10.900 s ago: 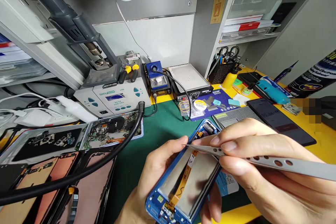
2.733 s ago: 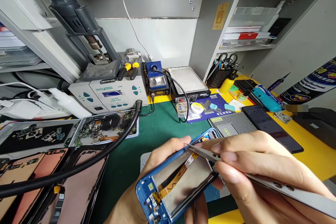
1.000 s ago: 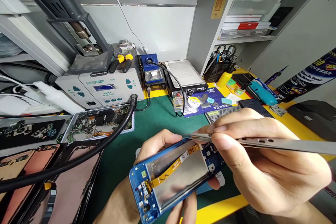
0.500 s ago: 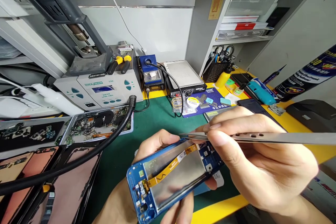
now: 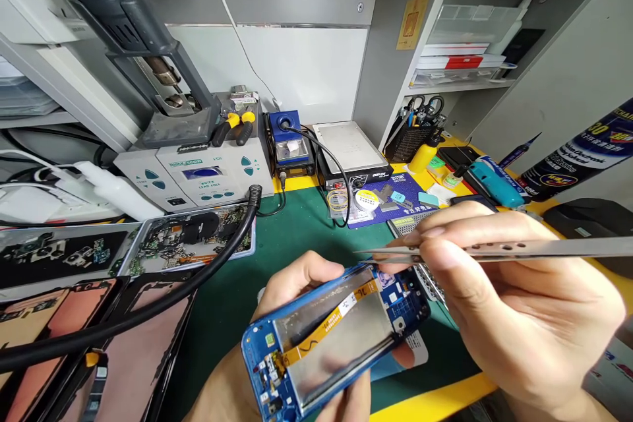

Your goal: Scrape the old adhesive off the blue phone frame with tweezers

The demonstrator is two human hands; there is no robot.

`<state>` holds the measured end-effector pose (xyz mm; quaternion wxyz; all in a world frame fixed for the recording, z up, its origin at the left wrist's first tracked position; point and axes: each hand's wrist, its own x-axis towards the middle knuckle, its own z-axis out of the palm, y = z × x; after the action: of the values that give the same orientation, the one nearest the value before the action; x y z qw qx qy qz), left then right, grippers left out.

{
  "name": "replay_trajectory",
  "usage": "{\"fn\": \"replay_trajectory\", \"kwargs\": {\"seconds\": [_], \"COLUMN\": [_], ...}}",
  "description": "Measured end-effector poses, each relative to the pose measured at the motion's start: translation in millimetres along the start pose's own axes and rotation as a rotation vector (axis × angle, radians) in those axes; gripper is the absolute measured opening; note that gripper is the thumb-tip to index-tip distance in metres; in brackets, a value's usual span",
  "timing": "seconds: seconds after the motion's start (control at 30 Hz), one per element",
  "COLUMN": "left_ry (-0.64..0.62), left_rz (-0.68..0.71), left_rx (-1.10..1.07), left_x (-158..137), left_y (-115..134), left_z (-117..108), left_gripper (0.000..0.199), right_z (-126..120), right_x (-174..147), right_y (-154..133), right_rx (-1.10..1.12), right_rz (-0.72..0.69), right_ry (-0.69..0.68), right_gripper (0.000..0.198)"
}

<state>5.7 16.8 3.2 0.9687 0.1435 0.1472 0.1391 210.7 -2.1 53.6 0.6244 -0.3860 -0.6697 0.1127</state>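
My left hand (image 5: 297, 283) is closed round an opened blue smartphone (image 5: 341, 369), thumb along its upper edge and fingers beneath. The phone is tilted, with its inside facing me. An orange flex cable (image 5: 324, 328) with pen marks runs diagonally across the bare silver battery bay. Small circuit parts show at both ends of the frame. In my right hand (image 5: 524, 303), metal tweezers (image 5: 544, 248) are pinched between thumb and fingers. Their tips point left, just above the phone's upper edge; whether they touch it I cannot tell.
On the left are a hot-air station (image 5: 208, 175), a black hose (image 5: 217, 257), a tray of circuit boards (image 5: 198, 227) and stacked phone panels (image 5: 143, 330). A soldering iron stand (image 5: 287, 138) and flat heating plate (image 5: 349, 145) stand behind. A spray can (image 5: 578, 151) is at right.
My right hand and the tweezers have shifted right and slightly away from the phone, uncovering more of its right end. The camera view has tilted up a little. My left hand keeps its hold.
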Motion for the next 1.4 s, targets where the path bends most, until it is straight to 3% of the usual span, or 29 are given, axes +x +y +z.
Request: {"fn": "replay_trajectory", "kwargs": {"seconds": [0.13, 0.3, 0.47, 1.0, 1.13, 1.23, 1.4], "left_ry": [-0.077, -0.057, 0.025, 0.022, 0.225, 0.278, 0.170], "left_rz": [-0.184, -0.053, 0.033, -0.047, 0.154, 0.313, 0.192], "left_rx": [-0.032, -0.123, -0.163, -0.205, -0.194, -0.155, -0.138], "left_x": [-4, 2, 5, 3, -3, -8, -4], "left_y": [-5, -5, -7, -7, -28, -43, -33], "left_z": [-4, 7, 13, 11, 3, 1, 3], "left_gripper": [0.084, 0.079, 0.078, 0.077, 0.072, 0.058, 0.066], "right_z": [-1, 4, 5, 3, -4, -8, -10], "right_x": [-7, -13, -3, -2, -4, -6, -5], "right_y": [-3, -3, 2, 1, 3, 3, -1], "right_rx": [-0.005, -0.002, 0.015, 0.021, 0.003, 0.001, 0.011], "right_rz": [0.075, 0.128, -0.152, -0.162, -0.254, -0.307, -0.235], "right_ry": [0.011, 0.015, -0.020, -0.067, -0.153, -0.216, -0.294], "right_gripper": [0.016, 0.012, 0.022, 0.023, 0.030, 0.036, 0.030]}}
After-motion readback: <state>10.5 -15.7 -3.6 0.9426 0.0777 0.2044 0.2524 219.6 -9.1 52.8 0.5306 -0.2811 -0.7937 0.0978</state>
